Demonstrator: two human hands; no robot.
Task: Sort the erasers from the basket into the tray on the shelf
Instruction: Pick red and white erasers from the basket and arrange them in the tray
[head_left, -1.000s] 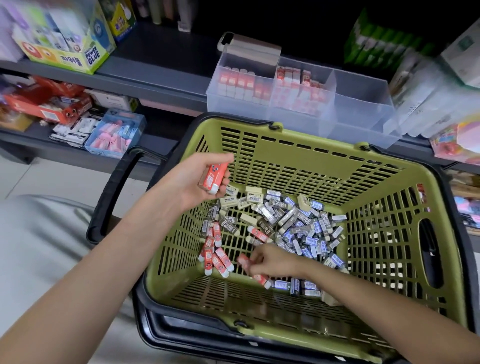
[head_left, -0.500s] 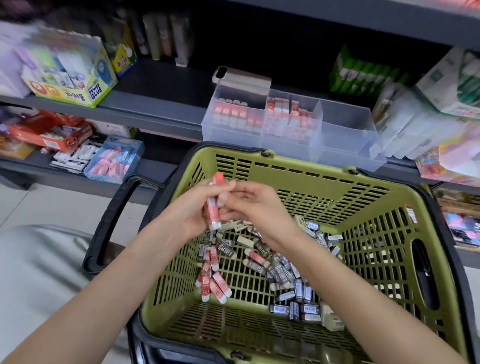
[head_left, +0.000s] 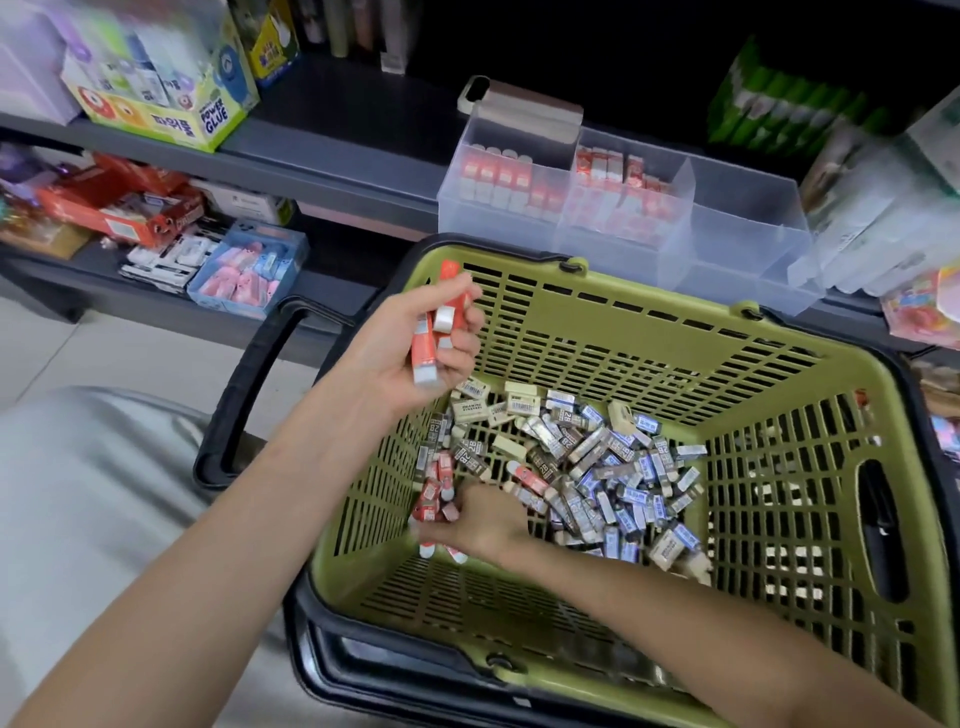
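Left hand (head_left: 400, 364) clutches red erasers (head_left: 423, 345) as a batch while right hand (head_left: 483, 519) reaches into basket's (head_left: 597, 332) 9 o'clock side, grip unclear.

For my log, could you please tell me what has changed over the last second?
The right hand dropped from the left hand back into the basket, among the loose red erasers. The left hand still holds its bunch of erasers; the tray stayed put.

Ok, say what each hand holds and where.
Left hand grips several red erasers around their middles. Right hand rests among loose erasers in the basket; any grip is hidden.
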